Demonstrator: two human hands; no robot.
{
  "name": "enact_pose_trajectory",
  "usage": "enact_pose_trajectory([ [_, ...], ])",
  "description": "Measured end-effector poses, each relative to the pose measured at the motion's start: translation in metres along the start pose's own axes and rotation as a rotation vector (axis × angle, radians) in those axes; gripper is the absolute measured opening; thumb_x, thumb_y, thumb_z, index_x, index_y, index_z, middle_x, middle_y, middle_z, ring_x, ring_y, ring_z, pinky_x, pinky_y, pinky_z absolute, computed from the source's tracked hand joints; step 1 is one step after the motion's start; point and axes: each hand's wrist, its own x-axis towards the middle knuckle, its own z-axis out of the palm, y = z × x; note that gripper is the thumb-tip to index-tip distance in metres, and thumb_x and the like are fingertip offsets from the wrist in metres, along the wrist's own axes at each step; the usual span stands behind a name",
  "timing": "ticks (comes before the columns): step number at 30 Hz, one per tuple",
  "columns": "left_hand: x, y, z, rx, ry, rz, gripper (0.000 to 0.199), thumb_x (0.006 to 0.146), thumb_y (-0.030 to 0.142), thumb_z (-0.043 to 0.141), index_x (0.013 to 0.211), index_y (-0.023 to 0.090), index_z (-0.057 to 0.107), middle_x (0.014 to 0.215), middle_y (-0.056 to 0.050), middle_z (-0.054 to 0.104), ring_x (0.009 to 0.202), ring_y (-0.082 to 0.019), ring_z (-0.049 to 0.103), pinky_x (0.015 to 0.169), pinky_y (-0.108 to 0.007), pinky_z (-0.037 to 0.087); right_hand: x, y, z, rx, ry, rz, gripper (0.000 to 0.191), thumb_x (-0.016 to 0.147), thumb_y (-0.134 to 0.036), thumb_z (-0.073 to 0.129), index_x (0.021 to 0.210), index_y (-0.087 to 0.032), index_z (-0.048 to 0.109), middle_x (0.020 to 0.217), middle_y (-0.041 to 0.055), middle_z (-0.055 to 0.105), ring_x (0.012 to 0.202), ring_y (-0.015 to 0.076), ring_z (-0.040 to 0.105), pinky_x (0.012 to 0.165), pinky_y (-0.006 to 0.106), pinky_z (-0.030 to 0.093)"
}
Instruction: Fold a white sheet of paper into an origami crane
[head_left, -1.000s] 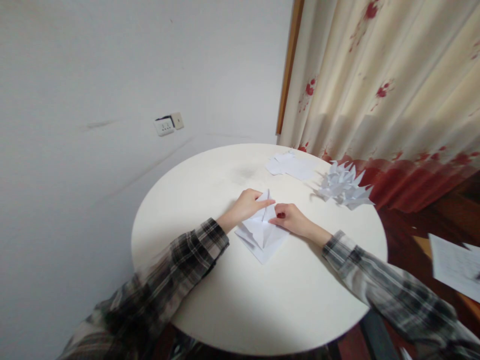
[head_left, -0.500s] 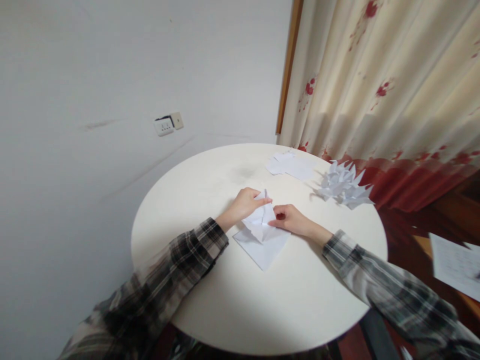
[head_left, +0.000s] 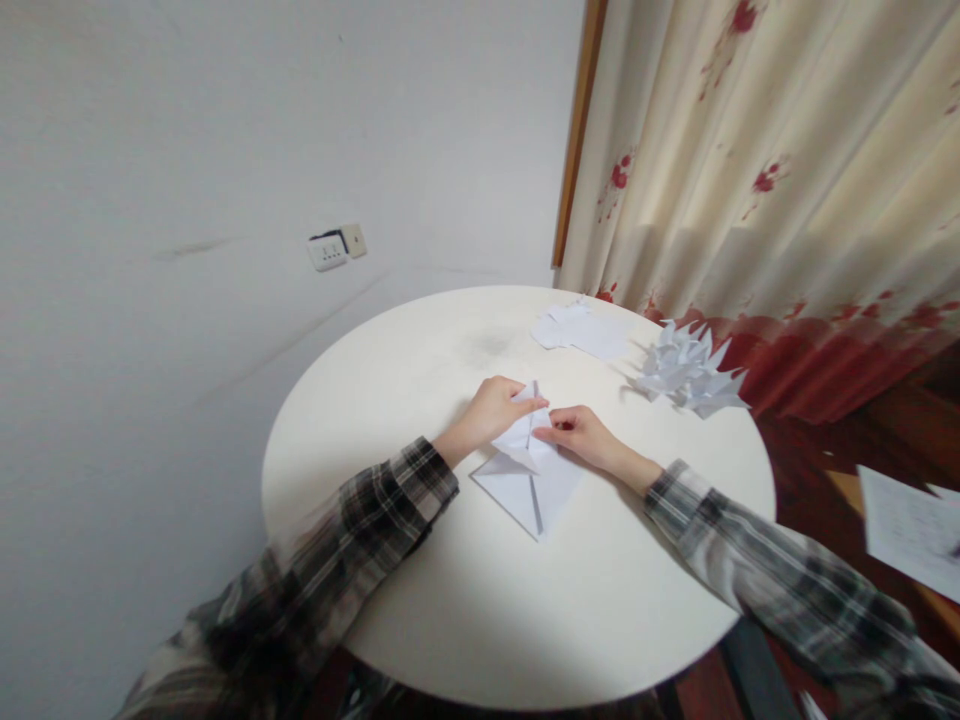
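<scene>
My left hand (head_left: 489,410) pinches the folded paper (head_left: 511,492) by its far tip, my right hand (head_left: 591,440) its side; probably light, easily creased, best held at folds.

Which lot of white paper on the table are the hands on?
The folded paper, nearest the person, with the left hand and right hand on it. The flat sheets and spiky pile lie farther off, untouched.

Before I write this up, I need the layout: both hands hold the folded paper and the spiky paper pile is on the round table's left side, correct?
Wrong side: the head view shows the spiky paper pile on the right of the round table. The left hand and right hand hold the folded paper.
</scene>
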Motion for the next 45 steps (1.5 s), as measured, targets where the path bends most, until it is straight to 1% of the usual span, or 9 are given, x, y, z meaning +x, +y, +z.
enact_pose_trajectory([
  [7, 0.001, -0.002, -0.001, -0.002, -0.004, -0.008, 0.036, 0.070, 0.044, 0.060, 0.056, 0.012, 0.060, 0.047, 0.003, 0.044, 0.045, -0.008, 0.035, 0.043, -0.022, 0.018, -0.001, 0.003, 0.000, -0.059, 0.014, 0.009, 0.039, 0.072, -0.050, 0.059, 0.066, -0.012, 0.062, 0.054, -0.0022, 0.045, 0.049, 0.0070, 0.031, 0.046, 0.022, 0.025],
  [12, -0.002, 0.000, -0.004, 0.080, -0.062, 0.014, 0.026, 0.060, 0.036, 0.070, 0.063, 0.011, 0.063, 0.057, 0.000, 0.055, 0.055, -0.011, 0.046, 0.047, -0.020, 0.028, -0.001, 0.001, 0.000, -0.109, 0.073, 0.017, 0.039, 0.071, -0.049, 0.059, 0.061, -0.012, 0.061, 0.051, -0.0036, 0.040, 0.048, 0.0065, 0.029, 0.045, 0.022, 0.022],
  [14, -0.004, 0.003, -0.004, 0.108, -0.045, 0.002, 0.027, 0.058, 0.035, 0.072, 0.065, 0.011, 0.064, 0.061, -0.001, 0.058, 0.059, -0.013, 0.049, 0.048, -0.020, 0.030, -0.002, -0.001, 0.001, -0.136, 0.087, 0.009, 0.039, 0.072, -0.048, 0.058, 0.060, -0.012, 0.060, 0.050, -0.0041, 0.038, 0.048, 0.0064, 0.028, 0.045, 0.022, 0.022],
  [17, -0.006, 0.007, -0.002, 0.121, 0.008, -0.031, 0.029, 0.059, 0.038, 0.071, 0.059, 0.011, 0.061, 0.057, 0.000, 0.054, 0.056, -0.012, 0.047, 0.046, -0.020, 0.028, -0.002, -0.003, 0.001, -0.182, 0.121, 0.007, 0.036, 0.072, -0.046, 0.058, 0.061, -0.012, 0.061, 0.051, -0.0040, 0.039, 0.049, 0.0067, 0.028, 0.046, 0.022, 0.022],
  [19, -0.006, 0.009, -0.001, 0.064, 0.012, -0.029, 0.031, 0.062, 0.041, 0.068, 0.058, 0.011, 0.061, 0.054, 0.000, 0.053, 0.052, -0.011, 0.045, 0.044, -0.020, 0.026, -0.002, -0.004, 0.002, -0.203, 0.132, -0.001, 0.035, 0.071, -0.046, 0.059, 0.060, -0.012, 0.060, 0.052, -0.0032, 0.042, 0.050, 0.0073, 0.031, 0.047, 0.022, 0.024],
  [24, -0.004, 0.005, 0.001, -0.189, -0.025, -0.031, 0.030, 0.069, 0.040, 0.063, 0.067, 0.011, 0.066, 0.060, -0.001, 0.058, 0.051, -0.009, 0.046, 0.044, -0.019, 0.028, -0.003, -0.002, 0.003, -0.222, 0.100, -0.042, 0.035, 0.073, -0.046, 0.058, 0.062, -0.013, 0.060, 0.058, -0.0008, 0.050, 0.055, 0.0088, 0.036, 0.049, 0.021, 0.029],
  [32, -0.002, 0.005, 0.005, -0.486, -0.083, -0.124, 0.022, 0.071, 0.031, 0.065, 0.077, 0.011, 0.069, 0.076, -0.006, 0.068, 0.062, -0.012, 0.058, 0.053, -0.020, 0.040, -0.003, -0.001, 0.002, -0.263, 0.102, -0.085, 0.033, 0.075, -0.042, 0.058, 0.061, -0.013, 0.060, 0.060, -0.0007, 0.052, 0.055, 0.0090, 0.038, 0.053, 0.022, 0.030],
  [39, -0.003, 0.011, 0.003, -0.624, -0.087, -0.184, 0.016, 0.077, 0.024, 0.062, 0.081, 0.010, 0.069, 0.080, -0.008, 0.070, 0.066, -0.013, 0.061, 0.060, -0.021, 0.045, -0.004, -0.003, 0.002, -0.286, 0.087, -0.100, 0.031, 0.077, -0.041, 0.056, 0.062, -0.014, 0.061, 0.065, 0.0014, 0.058, 0.058, 0.0108, 0.044, 0.056, 0.022, 0.034],
  [45, -0.003, 0.013, 0.000, -0.615, -0.114, -0.166, 0.016, 0.081, 0.020, 0.056, 0.084, 0.009, 0.068, 0.081, -0.008, 0.069, 0.064, -0.011, 0.061, 0.059, -0.020, 0.044, -0.005, -0.005, 0.002, -0.310, 0.093, -0.125, 0.031, 0.078, -0.040, 0.056, 0.062, -0.014, 0.062, 0.068, 0.0029, 0.060, 0.060, 0.0118, 0.046, 0.059, 0.023, 0.036],
])
